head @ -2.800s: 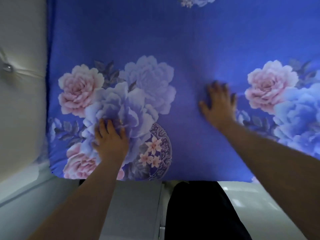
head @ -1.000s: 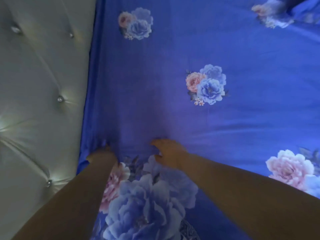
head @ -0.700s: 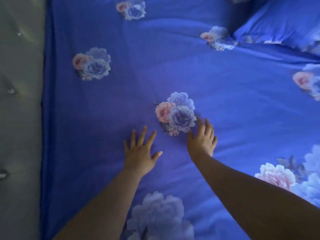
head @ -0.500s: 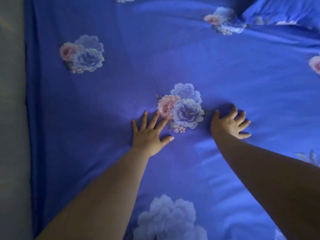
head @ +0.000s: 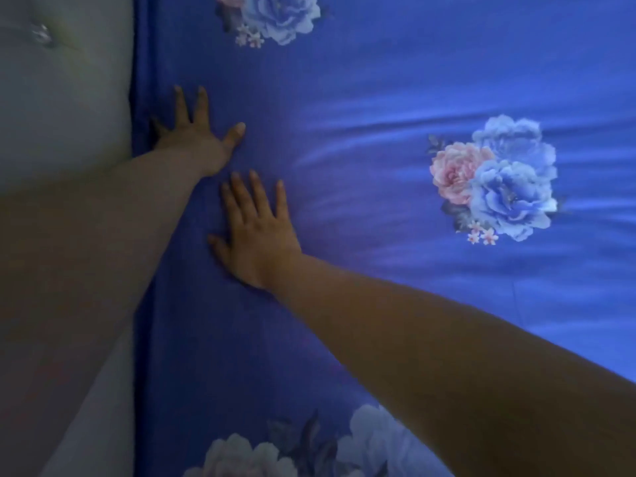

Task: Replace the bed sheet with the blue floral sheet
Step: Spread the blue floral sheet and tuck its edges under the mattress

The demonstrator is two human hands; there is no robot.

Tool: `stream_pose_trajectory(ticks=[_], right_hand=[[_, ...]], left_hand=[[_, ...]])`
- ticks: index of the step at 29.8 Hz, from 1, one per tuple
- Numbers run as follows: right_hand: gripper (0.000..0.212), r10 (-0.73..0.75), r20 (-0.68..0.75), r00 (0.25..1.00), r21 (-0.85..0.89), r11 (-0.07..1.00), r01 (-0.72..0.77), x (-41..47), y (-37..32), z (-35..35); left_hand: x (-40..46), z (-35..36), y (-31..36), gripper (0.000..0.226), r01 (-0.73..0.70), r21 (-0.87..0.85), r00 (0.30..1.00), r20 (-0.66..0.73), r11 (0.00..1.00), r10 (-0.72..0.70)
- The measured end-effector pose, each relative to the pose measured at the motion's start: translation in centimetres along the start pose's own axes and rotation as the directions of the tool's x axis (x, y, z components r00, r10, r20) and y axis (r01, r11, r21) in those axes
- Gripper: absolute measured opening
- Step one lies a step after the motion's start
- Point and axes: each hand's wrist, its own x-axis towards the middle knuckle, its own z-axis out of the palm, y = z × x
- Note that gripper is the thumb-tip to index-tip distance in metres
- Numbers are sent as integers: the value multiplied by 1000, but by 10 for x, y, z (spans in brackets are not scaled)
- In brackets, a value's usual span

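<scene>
Pressing flat on the blue floral sheet (head: 395, 98), both hands lie close to its left edge.

The left hand (head: 196, 136) rests palm down on the sheet right beside the pale tufted headboard (head: 65, 108), its fingers (head: 201, 101) straight and spread, grasping nothing; the outer side of the hand sits at the dark seam where sheet meets padding. The right hand (head: 258, 235) lies just below and to the right of it, also palm down with fingers (head: 256, 187) extended and released, close to the left wrist without clearly touching it. The sheet covers the bed under both palms, with soft creases fanning rightward from the hands toward a pink-and-blue flower cluster (head: 495, 180). A button (head: 42, 32) dimples the headboard near the upper left.
</scene>
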Motion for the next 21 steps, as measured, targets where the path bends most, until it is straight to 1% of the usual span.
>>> stream_pose_trajectory(ticks=[1, 2, 3, 4, 5, 6, 7, 8, 9, 10, 11, 12, 13, 14, 15, 16, 17, 18, 19, 20, 21], right_hand=[[80, -90, 28, 996, -9, 996, 90, -17, -20, 9], [82, -209, 69, 975, -17, 977, 211, -37, -38, 17], [85, -346, 123, 930, -36, 935, 353, -58, -51, 25], [86, -480, 172, 860, -57, 867, 495, -82, -60, 32], [83, -593, 210, 777, -70, 783, 617, -104, -65, 38], [72, -686, 219, 694, -28, 706, 707, -124, -64, 43], [54, -766, 139, 628, 71, 640, 765, -138, -55, 41], [37, -805, -1, 593, 156, 585, 796, -146, -39, 38], [30, -771, -146, 620, 169, 598, 784, -149, -16, 28], [30, -670, -310, 675, 121, 676, 727, -147, 14, 14], [32, -536, -436, 723, 68, 782, 620, -138, 50, 1], [33, -371, -515, 773, 25, 895, 446, -126, 89, -13], [37, -187, -503, 844, 15, 974, 225, -116, 127, -27], [46, 24, -433, 901, 28, 1000, -13, -111, 156, -40], [55, 246, -341, 907, 74, 969, -235, -113, 172, -45], [63, 373, -238, 897, 84, 928, -364, -118, 174, -43], [68, 365, -204, 908, 34, 930, -366, -129, 162, -30], [71, 271, -199, 942, -29, 959, -282, -142, 135, -8], [72, 128, -181, 975, -69, 987, -142, -161, 96, 15], [72, -47, -114, 992, -102, 994, 36, -187, 52, 38], [71, -246, -33, 969, -120, 963, 241, -218, 9, 59]], left_hand=[[0, 0, -4, 88, 37, -65, 999, -7, 997, -38], [-1, -1, -5, 82, 90, -144, 995, -17, 985, -93], [-3, -4, -4, 80, 144, -219, 988, -25, 965, -153], [-6, -3, -3, 80, 195, -277, 977, -33, 941, -212], [-11, -1, -3, 82, 243, -322, 962, -40, 915, -269], [-17, 2, -5, 85, 282, -366, 946, -46, 887, -319], [-26, 8, -8, 87, 305, -395, 933, -58, 867, -355], [-35, 17, -12, 88, 312, -409, 923, -84, 858, -376], [-46, 27, -16, 87, 308, -415, 916, -113, 856, -384], [-57, 37, -19, 86, 306, -423, 910, -133, 853, -393], [-68, 45, -20, 85, 311, -424, 904, -146, 851, -403], [-78, 51, -21, 85, 326, -412, 896, -153, 851, -417], [-86, 57, -23, 86, 352, -392, 887, -150, 850, -437], [-94, 60, -25, 86, 385, -376, 876, -140, 843, -462], [-102, 62, -26, 86, 419, -363, 864, -122, 832, -488], [-111, 63, -27, 84, 448, -354, 854, -104, 821, -511], [-121, 64, -24, 80, 465, -347, 846, -97, 814, -524], [-133, 65, -19, 75, 447, -339, 852, -121, 828, -510], [-149, 68, -9, 68, 371, -320, 880, -178, 871, -441], [-167, 74, 3, 62, 241, -278, 917, -247, 930, -312], [-189, 83, 15, 58, 83, -204, 947, -287, 976, -141]])
